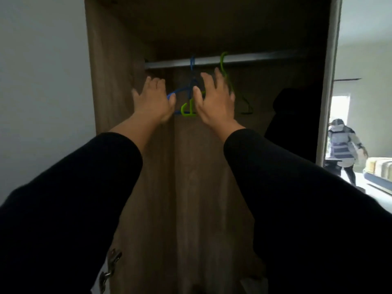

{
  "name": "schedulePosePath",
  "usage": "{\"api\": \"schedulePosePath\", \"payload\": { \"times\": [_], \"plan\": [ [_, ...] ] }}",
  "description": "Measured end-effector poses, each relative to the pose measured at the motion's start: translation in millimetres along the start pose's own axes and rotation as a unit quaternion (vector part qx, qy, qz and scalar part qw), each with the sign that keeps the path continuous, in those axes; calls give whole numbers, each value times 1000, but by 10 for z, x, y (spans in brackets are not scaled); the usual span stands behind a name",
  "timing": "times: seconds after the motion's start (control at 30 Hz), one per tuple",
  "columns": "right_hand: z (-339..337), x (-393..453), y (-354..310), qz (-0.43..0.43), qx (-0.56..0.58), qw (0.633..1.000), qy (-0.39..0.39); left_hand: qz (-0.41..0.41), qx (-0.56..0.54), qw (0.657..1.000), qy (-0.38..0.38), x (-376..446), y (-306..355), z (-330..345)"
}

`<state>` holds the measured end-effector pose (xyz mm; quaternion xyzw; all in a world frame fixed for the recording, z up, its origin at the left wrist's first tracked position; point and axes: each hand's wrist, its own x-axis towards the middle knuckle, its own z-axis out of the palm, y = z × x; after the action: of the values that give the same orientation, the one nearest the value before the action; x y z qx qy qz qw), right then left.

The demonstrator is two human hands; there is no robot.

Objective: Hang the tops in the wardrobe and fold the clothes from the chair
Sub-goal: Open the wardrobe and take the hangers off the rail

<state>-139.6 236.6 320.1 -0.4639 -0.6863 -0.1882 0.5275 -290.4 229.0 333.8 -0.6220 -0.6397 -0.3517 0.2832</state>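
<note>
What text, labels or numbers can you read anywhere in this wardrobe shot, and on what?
None can be read in this frame.
Blue hanger and green hanger on the rail: no marking shows.
Wardrobe panels: plain wood grain.
Left hand and right hand: empty, nothing printed near them.

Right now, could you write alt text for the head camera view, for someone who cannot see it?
Two hands in black sleeves reach into an open wooden wardrobe: the left hand and the right hand, fingers spread, are at a blue hanger and a green hanger hooked on the metal rail. A dark garment hangs further right.
</note>
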Motion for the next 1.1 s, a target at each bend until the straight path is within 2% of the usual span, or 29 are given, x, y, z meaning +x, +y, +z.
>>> {"api": "schedulePosePath", "payload": {
  "times": [0.17,0.33,0.67,1.1],
  "plan": [
    [186,184,60,53,1,999,-3,-2,-43,999,-4,246,79,208],
    [362,255,68,111,60,992,-27,7,-41,999,-23,362,101,360],
    [419,316,9,229,125,965,-39,-12,-115,993,-24,477,31,557],
    [390,251,20,262,139,953,-60,-47,-146,988,28,465,-20,606]
  ]
}}
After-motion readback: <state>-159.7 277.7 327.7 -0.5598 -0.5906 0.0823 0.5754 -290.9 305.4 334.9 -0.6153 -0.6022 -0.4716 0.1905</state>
